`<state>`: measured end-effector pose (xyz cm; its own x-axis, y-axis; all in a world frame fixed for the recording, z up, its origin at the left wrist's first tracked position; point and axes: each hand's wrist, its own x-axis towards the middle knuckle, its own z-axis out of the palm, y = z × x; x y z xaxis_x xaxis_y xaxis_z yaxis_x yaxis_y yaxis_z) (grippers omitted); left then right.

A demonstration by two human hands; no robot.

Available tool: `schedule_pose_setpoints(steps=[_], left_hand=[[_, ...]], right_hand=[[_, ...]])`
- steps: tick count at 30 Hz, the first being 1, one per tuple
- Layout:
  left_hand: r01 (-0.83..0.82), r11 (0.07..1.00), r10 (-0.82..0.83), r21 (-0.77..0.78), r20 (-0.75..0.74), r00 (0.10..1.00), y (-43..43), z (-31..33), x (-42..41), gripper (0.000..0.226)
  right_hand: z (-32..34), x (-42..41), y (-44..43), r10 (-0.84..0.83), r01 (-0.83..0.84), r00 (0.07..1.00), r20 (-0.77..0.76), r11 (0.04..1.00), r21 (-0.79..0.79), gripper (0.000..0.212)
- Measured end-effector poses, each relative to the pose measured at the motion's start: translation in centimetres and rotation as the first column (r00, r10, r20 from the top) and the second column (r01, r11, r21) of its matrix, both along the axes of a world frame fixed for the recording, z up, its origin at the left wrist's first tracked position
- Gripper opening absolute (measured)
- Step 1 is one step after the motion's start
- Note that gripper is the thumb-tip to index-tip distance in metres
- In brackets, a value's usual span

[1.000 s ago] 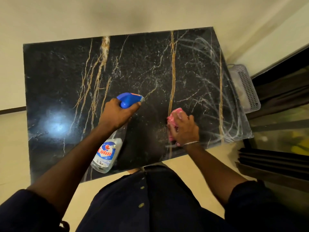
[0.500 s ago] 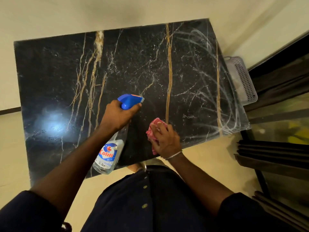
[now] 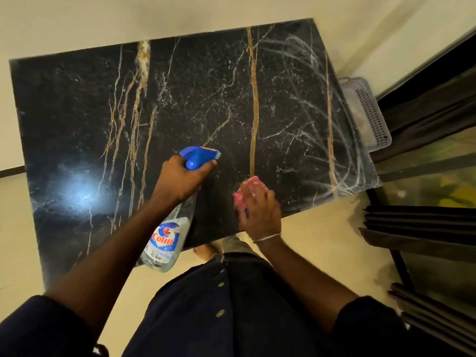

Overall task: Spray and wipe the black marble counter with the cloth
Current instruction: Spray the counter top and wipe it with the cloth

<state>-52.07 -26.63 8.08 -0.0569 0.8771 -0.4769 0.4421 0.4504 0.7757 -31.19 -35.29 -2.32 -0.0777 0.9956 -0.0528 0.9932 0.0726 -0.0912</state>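
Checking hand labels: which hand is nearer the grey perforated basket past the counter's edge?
Right. The right hand, pressing the pink cloth on the counter, sits closer to the basket. The left hand, gripping the spray bottle, is farther away.

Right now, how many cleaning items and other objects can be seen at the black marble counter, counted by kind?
Clear spray bottle with blue trigger head, in the left hand: 1
Pink cloth, under the right hand: 1
Grey perforated plastic basket, beside the black marble counter: 1
Total: 3
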Motion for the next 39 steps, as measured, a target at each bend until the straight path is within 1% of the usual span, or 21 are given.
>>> schedule_pose_setpoints(steps=[1, 3, 5, 6, 7, 9, 11, 13, 16, 17, 18, 22, 25, 26, 27, 29, 31, 32, 36, 38, 39], left_hand=[[-0.004, 1.0, 0.004, 0.005, 0.003, 1.0, 0.0, 0.1, 0.2, 0.047], [-0.014, 1.0, 0.014, 0.021, 0.015, 1.0, 0.1, 0.2, 0.6, 0.045], [-0.022, 0.999, 0.021, 0.029, 0.017, 1.0, 0.2, 0.4, 0.8, 0.045], [-0.022, 0.999, 0.022, 0.028, 0.02, 1.0, 0.3, 0.4, 0.8, 0.045], [-0.019, 0.999, 0.019, 0.026, 0.027, 0.999, 0.3, 0.5, 0.9, 0.046], [-0.008, 1.0, 0.007, 0.025, 0.035, 0.999, 0.3, 0.6, 0.8, 0.047], [0.005, 1.0, -0.005, 0.02, 0.038, 0.999, 0.2, 0.6, 0.9, 0.047], [0.017, 1.0, -0.017, 0.02, 0.031, 0.999, 0.3, 0.6, 1.0, 0.045], [0.023, 0.999, -0.023, 0.039, 0.016, 1.0, 0.7, 0.8, 1.8, 0.042], [0.018, 0.999, -0.019, 0.041, 0.02, 1.0, 0.8, 0.8, 2.1, 0.041], [0.016, 0.999, -0.017, 0.046, 0.02, 1.0, 0.9, 0.9, 2.4, 0.04], [0.004, 0.997, -0.002, 0.079, -0.023, 1.0, 2.0, 1.3, 5.0, 0.033], [-0.016, 0.996, 0.019, 0.088, -0.029, 0.999, 2.9, 1.5, 7.1, 0.027], [-0.012, 0.996, 0.014, 0.083, -0.022, 1.0, 3.1, 1.6, 7.8, 0.025], [-0.001, 0.997, 0.002, 0.078, -0.014, 1.0, 3.4, 1.7, 8.4, 0.025], [0.02, 0.997, -0.02, 0.073, 0.007, 1.0, 4.0, 2.0, 9.3, 0.026], [0.026, 0.996, -0.028, 0.091, 0.021, 0.999, 4.5, 2.3, 10.3, 0.02], [0.028, 0.994, -0.03, 0.101, 0.022, 0.999, 4.7, 2.5, 10.8, 0.016], [0.007, 0.996, -0.009, 0.093, 0.016, 1.0, 5.2, 2.8, 12.0, 0.02], [-0.014, 0.997, 0.013, 0.074, 0.022, 1.0, 5.2, 2.8, 12.4, 0.02], [-0.032, 0.997, 0.031, 0.069, 0.02, 0.999, 5.3, 2.8, 12.6, 0.021]], right_hand=[[0.1, -1.2, -0.4, 0.081, -0.081, 0.997, -0.018, 0.997, -0.005, 0.057], [0.0, -1.9, -0.6, 0.229, -0.229, 0.973, -0.002, 0.973, 0.0, 0.058], [-0.1, -0.4, -0.3, 0.309, -0.309, 0.951, 0.017, 0.951, 0.006, 0.059], [-0.2, 1.0, -0.3, 0.298, -0.298, 0.954, 0.018, 0.954, 0.004, 0.059], [-0.3, 2.5, -0.2, 0.254, -0.254, 0.967, 0.021, 0.967, 0.005, 0.059], [-0.3, 5.8, 0.3, 0.128, -0.128, 0.991, 0.03, 0.992, 0.008, 0.059], [-0.2, 8.3, 1.1, 0.042, -0.042, 0.998, 0.047, 0.999, -0.007, 0.06], [-0.2, 9.2, 1.7, 0.003, -0.002, 0.997, 0.072, 1.0, -0.017, 0.06], [-0.3, 7.7, 2.3, -0.091, 0.091, 0.993, 0.07, 0.996, 0.005, 0.058], [-0.4, 6.7, 2.3, -0.09, 0.09, 0.995, 0.051, 0.996, 0.013, 0.058], [-0.4, 5.6, 2.4, -0.053, 0.052, 0.998, 0.026, 0.999, 0.012, 0.058], [0.2, 3.2, 3.5, 0.216, -0.215, 0.976, -0.02, 0.976, 0.039, 0.054], [0.2, 5.3, 3.7, 0.357, -0.354, 0.934, -0.026, 0.932, 0.081, 0.053], [0.0, 6.8, 3.7, 0.373, -0.37, 0.927, -0.029, 0.926, 0.081, 0.052], [-0.2, 8.6, 3.8, 0.356, -0.352, 0.933, -0.046, 0.933, 0.075, 0.051], [-0.5, 12.3, 4.2, 0.262, -0.259, 0.963, -0.056, 0.964, 0.06, 0.053], [-0.4, 15.4, 4.8, 0.176, -0.175, 0.984, -0.019, 0.984, 0.038, 0.054], [-0.4, 16.3, 5.1, 0.158, -0.158, 0.987, -0.001, 0.987, 0.024, 0.055], [-0.8, 16.0, 5.8, 0.141, -0.141, 0.99, -0.016, 0.99, 0.009, 0.056], [-0.8, 14.5, 6.4, 0.202, -0.201, 0.979, -0.034, 0.979, 0.036, 0.055], [-0.7, 13.7, 7.1, 0.269, -0.266, 0.962, -0.051, 0.962, 0.056, 0.054]])
